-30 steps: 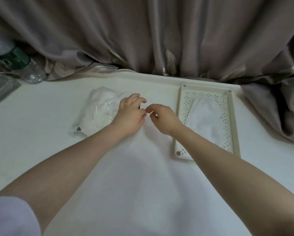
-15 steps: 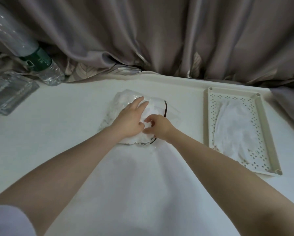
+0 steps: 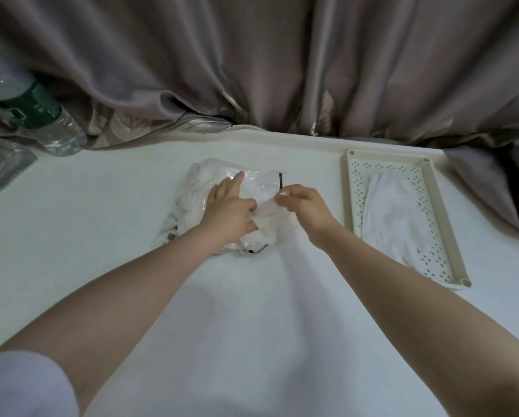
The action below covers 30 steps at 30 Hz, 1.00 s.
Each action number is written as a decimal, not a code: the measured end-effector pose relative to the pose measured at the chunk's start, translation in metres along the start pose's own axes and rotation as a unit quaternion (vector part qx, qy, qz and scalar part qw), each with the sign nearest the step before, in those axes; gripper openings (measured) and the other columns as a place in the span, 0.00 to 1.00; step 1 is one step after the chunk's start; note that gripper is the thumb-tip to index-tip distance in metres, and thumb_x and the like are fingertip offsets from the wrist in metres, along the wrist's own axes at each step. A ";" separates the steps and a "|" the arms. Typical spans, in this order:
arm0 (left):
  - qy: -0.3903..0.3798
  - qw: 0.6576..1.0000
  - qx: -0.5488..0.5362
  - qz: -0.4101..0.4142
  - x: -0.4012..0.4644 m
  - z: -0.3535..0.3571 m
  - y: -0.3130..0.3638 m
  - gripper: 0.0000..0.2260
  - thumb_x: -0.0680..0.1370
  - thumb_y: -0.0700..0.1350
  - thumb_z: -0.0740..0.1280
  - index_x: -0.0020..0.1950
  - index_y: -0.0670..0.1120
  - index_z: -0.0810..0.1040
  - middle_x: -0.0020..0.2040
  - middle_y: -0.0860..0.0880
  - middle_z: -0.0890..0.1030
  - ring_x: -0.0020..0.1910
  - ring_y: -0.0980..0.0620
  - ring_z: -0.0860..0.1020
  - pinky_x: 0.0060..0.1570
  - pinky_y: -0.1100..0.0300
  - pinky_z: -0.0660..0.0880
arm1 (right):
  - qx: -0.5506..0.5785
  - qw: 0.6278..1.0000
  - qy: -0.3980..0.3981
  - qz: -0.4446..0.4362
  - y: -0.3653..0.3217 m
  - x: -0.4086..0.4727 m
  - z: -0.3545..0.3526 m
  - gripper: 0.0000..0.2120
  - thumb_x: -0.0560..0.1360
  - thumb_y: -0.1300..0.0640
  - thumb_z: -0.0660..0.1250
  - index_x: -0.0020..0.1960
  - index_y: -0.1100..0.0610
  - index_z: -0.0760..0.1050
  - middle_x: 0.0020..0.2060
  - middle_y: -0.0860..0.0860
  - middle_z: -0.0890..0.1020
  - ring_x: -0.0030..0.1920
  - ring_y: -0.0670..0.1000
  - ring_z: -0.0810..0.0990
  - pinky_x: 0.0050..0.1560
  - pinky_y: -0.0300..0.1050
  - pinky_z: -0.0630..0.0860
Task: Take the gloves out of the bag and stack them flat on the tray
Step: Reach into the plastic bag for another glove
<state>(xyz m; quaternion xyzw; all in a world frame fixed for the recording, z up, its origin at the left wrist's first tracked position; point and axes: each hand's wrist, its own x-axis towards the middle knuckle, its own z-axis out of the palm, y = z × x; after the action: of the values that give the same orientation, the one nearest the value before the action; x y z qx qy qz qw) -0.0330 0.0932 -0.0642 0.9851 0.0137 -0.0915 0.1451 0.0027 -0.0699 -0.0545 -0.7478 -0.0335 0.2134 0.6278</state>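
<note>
Head view, crinkled clear bag (image 3: 252, 188) of white gloves (image 3: 196, 203), table-flat

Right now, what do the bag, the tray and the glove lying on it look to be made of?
Bag: thin clear plastic film, glossy; it crinkles and glints. Tray: cream, matte, apparently moulded plastic, judging by its punched holes and rounded corner posts. Glove: soft white fabric, likely cotton; it folds limply without shine.

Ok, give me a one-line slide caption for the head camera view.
Left hand presses the clear bag while right hand pinches its plastic; one white glove lies on the tray.
</note>
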 end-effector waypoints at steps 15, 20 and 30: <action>0.135 0.982 -0.097 0.086 -0.014 0.007 -0.006 0.10 0.79 0.44 0.64 0.47 0.41 0.83 0.76 0.47 0.60 0.74 0.44 0.57 0.72 0.53 0.49 | 0.190 0.933 0.193 0.238 0.014 0.009 -0.015 0.07 0.76 0.62 0.64 0.40 0.61 0.70 0.34 0.54 0.74 0.28 0.48 0.73 0.33 0.37 0.73; 0.166 0.982 -0.074 0.047 -0.012 0.006 -0.012 0.13 0.77 0.45 0.61 0.49 0.40 0.82 0.72 0.44 0.67 0.71 0.40 0.63 0.69 0.50 0.55 | 0.312 0.922 0.121 0.194 0.014 0.008 -0.014 0.06 0.76 0.70 0.63 0.42 0.63 0.70 0.37 0.58 0.77 0.34 0.50 0.79 0.33 0.35 0.80; 0.121 0.973 0.059 0.188 -0.015 0.012 0.014 0.15 0.70 0.39 0.66 0.55 0.49 0.80 0.76 0.44 0.58 0.75 0.40 0.55 0.69 0.52 0.36 | 0.257 0.958 0.024 0.125 0.009 0.008 -0.009 0.09 0.81 0.62 0.54 0.45 0.56 0.71 0.41 0.52 0.79 0.41 0.51 0.78 0.48 0.45 0.75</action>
<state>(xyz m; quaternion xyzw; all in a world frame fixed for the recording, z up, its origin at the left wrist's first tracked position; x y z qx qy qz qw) -0.0489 0.0763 -0.0684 0.9806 -0.1594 0.0562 0.0990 0.0116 -0.0779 -0.0647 -0.5644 0.1313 0.2739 0.7676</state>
